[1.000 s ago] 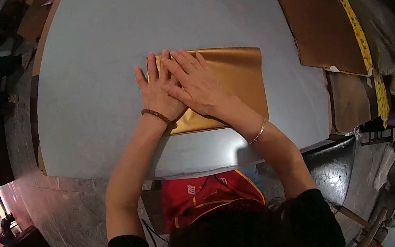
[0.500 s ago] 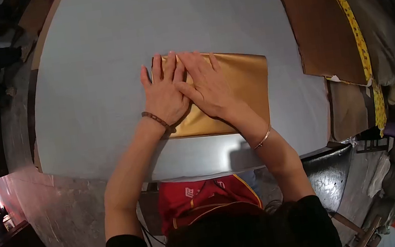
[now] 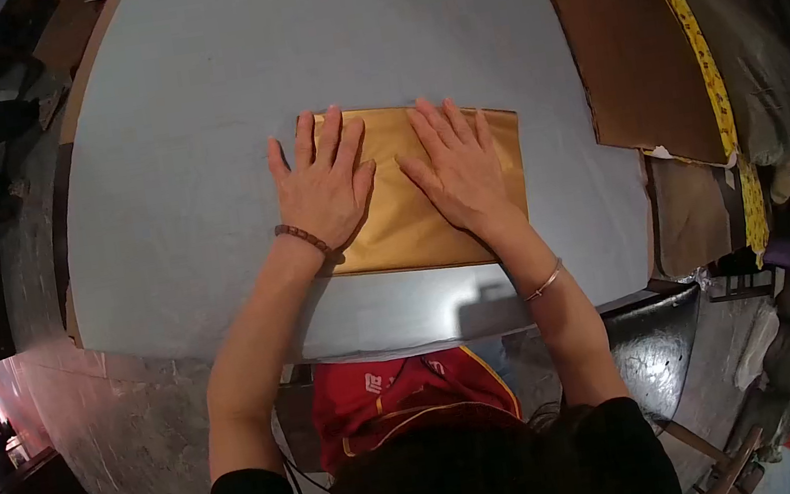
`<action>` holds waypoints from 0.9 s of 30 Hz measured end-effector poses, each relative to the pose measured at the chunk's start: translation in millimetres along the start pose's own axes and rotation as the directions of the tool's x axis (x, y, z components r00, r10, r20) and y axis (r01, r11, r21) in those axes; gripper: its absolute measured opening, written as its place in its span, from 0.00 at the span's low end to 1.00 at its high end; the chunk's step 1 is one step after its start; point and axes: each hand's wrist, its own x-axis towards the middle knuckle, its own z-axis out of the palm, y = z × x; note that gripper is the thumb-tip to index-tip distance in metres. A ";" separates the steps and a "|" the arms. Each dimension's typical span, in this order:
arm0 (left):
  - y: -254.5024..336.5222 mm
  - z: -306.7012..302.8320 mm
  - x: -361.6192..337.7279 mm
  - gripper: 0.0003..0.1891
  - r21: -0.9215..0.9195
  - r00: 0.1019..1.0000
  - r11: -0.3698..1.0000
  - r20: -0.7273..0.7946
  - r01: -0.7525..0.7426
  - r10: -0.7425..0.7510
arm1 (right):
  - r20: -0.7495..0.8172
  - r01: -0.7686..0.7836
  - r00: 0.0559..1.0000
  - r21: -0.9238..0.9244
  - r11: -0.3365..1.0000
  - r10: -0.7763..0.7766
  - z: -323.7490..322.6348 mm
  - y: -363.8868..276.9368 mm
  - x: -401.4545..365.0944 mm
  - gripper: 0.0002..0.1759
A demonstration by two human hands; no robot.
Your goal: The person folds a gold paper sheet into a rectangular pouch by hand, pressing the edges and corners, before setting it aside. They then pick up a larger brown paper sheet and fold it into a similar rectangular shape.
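Observation:
A shiny gold sheet, like folded leather or vinyl (image 3: 396, 216), lies flat on the grey-covered table (image 3: 173, 177) in front of me. My left hand (image 3: 322, 192) rests palm down on its left part, fingers spread and tips near the far edge; the little finger reaches past the left side onto the grey cover. My right hand (image 3: 465, 171) lies flat on the right part, fingers stretched out toward the far edge. A strip of the gold surface shows between the two thumbs. A beaded bracelet (image 3: 303, 237) circles my left wrist and a thin bangle (image 3: 545, 280) my right.
Brown cardboard (image 3: 634, 41) with a yellow printed strip (image 3: 687, 24) lies along the table's right side. Dark draped material (image 3: 750, 45) is beyond it. A black glossy seat (image 3: 652, 352) stands below the right front edge, and a red apron (image 3: 416, 396) covers my lap.
My right hand has slid to the right across the gold sheet, away from my left hand. My left hand stays almost in place, flat on the sheet.

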 end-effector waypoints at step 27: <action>-0.2 -9.9 2.9 0.33 -0.004 0.989 0.998 0.130 0.068 -0.067 | -0.047 -0.036 0.998 -0.060 0.998 0.033 -21.5 18.1 -18.7 0.40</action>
